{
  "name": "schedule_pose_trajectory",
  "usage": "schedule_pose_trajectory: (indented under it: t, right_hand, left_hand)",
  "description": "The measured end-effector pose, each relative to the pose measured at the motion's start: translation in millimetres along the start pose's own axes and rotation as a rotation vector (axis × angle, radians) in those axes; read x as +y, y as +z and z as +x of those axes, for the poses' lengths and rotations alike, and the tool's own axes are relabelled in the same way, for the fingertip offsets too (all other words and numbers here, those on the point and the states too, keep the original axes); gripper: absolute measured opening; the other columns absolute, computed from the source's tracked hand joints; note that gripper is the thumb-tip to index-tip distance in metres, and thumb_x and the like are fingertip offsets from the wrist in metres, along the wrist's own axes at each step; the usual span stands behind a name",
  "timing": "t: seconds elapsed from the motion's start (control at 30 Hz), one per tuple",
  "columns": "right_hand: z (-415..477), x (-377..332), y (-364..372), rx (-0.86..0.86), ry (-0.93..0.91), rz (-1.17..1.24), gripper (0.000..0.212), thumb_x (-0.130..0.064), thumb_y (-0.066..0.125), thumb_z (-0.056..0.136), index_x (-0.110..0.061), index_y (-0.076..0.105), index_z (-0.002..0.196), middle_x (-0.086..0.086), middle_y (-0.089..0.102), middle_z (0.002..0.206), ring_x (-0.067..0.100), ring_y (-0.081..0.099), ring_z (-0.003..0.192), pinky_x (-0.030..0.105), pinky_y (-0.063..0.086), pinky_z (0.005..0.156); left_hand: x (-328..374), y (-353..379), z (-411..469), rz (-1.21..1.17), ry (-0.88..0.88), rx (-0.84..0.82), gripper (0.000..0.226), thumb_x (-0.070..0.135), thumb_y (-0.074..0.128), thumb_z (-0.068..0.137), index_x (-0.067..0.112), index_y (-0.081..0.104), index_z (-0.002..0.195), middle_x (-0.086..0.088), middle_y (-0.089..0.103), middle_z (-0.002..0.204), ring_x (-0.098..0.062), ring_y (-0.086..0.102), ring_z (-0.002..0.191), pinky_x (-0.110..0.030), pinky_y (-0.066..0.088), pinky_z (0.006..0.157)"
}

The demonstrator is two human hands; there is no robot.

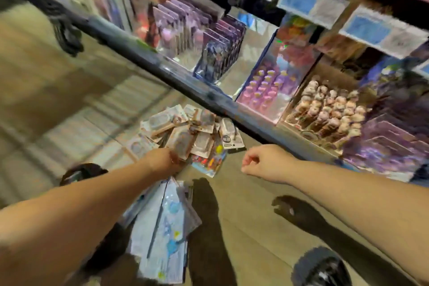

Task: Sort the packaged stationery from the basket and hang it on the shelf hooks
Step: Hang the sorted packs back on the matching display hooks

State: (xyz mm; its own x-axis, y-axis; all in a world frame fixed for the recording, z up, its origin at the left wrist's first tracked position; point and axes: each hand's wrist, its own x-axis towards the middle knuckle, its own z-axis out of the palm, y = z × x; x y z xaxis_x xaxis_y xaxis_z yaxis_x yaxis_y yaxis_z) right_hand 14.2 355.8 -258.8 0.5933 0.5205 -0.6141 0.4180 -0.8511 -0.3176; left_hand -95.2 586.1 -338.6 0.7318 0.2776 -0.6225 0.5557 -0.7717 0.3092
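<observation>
Head view, blurred, looking down at a shop floor (pixel 243 227) beside a shelf (pixel 148 53) full of goods. A loose pile of packs (pixel 192 132) in pink and brown card lies on the floor just under the shelf edge. A second stack of blue packs (pixel 162 227) lies nearer the person, partly under the left forearm. The left hand (pixel 166 160) reaches down to the near edge of the pile and touches it; its fingers are hidden by blur, so whether they grip a pack cannot be told. The right hand (pixel 262 162) hangs in the air to the right of the pile, apart from it, its fingers curled into a fist with nothing in them. No basket can be made out, and no hooks show plainly among the hanging goods and price tags above. Judging from this, the task is at an early or middle stage: the stationery seems to be out on the floor and partly grouped by kind, but many packs are yet to be picked up, and the hanging is mostly not done.
</observation>
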Motion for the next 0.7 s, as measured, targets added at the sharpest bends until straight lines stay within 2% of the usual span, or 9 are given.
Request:
schedule_pose_trajectory:
  t: [0.13,0.2,0.3,0.37,0.4,0.5,0.6,0.63,0.7]
  right_hand:
    - [64,-35,68,-0.138,0.067,0.177,0.015,-0.032,0.068,0.085,-0.023,0.061,0.075,0.003,0.066,0.078,0.025,0.067,0.082,0.032,0.053,0.074]
    - [79,-43,101,-0.208,0.112,0.21,0.013,-0.031,0.066,0.086,-0.018,0.064,0.089,0.008,0.066,0.091,0.025,0.064,0.085,0.036,0.053,0.082]
    - [91,-52,142,-0.362,0.173,0.16,0.043,-0.035,0.063,0.09,-0.007,0.058,0.122,0.011,0.063,0.115,0.022,0.057,0.099,0.036,0.049,0.095]
    - [94,-54,159,-0.399,0.249,0.15,0.057,-0.04,0.063,0.09,-0.008,0.047,0.133,0.01,0.057,0.129,0.025,0.056,0.114,0.031,0.047,0.096]
    - [99,-54,168,-0.415,0.285,0.165,0.061,-0.041,0.063,0.089,-0.008,0.044,0.136,0.011,0.056,0.13,0.026,0.056,0.116,0.03,0.047,0.091]
    - [110,-56,183,-0.447,0.381,0.235,0.065,-0.042,0.066,0.084,-0.008,0.042,0.134,0.012,0.06,0.122,0.026,0.061,0.103,0.03,0.049,0.073]
    - [117,-64,195,-0.44,0.412,0.36,0.048,-0.042,0.074,0.075,-0.011,0.058,0.108,0.009,0.068,0.105,0.024,0.066,0.094,0.032,0.056,0.077]
    - [120,-65,202,-0.445,0.418,0.384,0.05,-0.043,0.076,0.068,-0.01,0.062,0.103,0.007,0.07,0.099,0.023,0.068,0.09,0.031,0.056,0.078]
    - [123,-68,213,-0.462,0.426,0.396,0.067,-0.049,0.075,0.054,-0.011,0.063,0.108,0.005,0.07,0.097,0.022,0.068,0.086,0.031,0.056,0.082]
  left_hand:
    - [-51,20,-2,0.028,-0.141,-0.032,0.037,0.043,0.055,0.094,0.013,0.062,0.114,-0.013,0.064,0.121,-0.03,0.06,0.11,-0.028,0.044,0.083]
    - [-67,28,-1,0.023,-0.175,-0.005,0.037,0.048,0.058,0.09,0.016,0.056,0.11,-0.012,0.062,0.118,-0.031,0.059,0.107,-0.031,0.045,0.085]
    - [-91,44,2,-0.002,-0.244,0.058,0.048,0.052,0.063,0.084,0.015,0.048,0.111,-0.01,0.055,0.116,-0.03,0.054,0.103,-0.035,0.048,0.086]
    - [-103,55,2,0.008,-0.305,0.082,0.056,0.055,0.064,0.083,0.015,0.043,0.117,-0.008,0.045,0.12,-0.029,0.048,0.112,-0.038,0.047,0.091]
    - [-111,61,2,-0.001,-0.337,0.079,0.059,0.054,0.065,0.083,0.015,0.041,0.121,-0.007,0.042,0.123,-0.029,0.045,0.117,-0.037,0.046,0.092]
    - [-125,73,3,-0.043,-0.408,0.002,0.071,0.048,0.074,0.078,0.017,0.037,0.13,-0.006,0.038,0.131,-0.031,0.041,0.123,-0.041,0.045,0.096]
    - [-132,83,5,-0.07,-0.444,-0.037,0.068,0.044,0.072,0.079,0.018,0.036,0.131,-0.006,0.039,0.131,-0.031,0.043,0.122,-0.04,0.045,0.095]
    - [-133,86,6,-0.063,-0.449,-0.028,0.065,0.044,0.07,0.081,0.019,0.037,0.131,-0.006,0.039,0.131,-0.03,0.044,0.122,-0.038,0.045,0.093]
    - [-133,92,8,-0.044,-0.437,-0.009,0.062,0.044,0.069,0.082,0.02,0.039,0.131,-0.006,0.04,0.13,-0.03,0.045,0.121,-0.039,0.045,0.092]
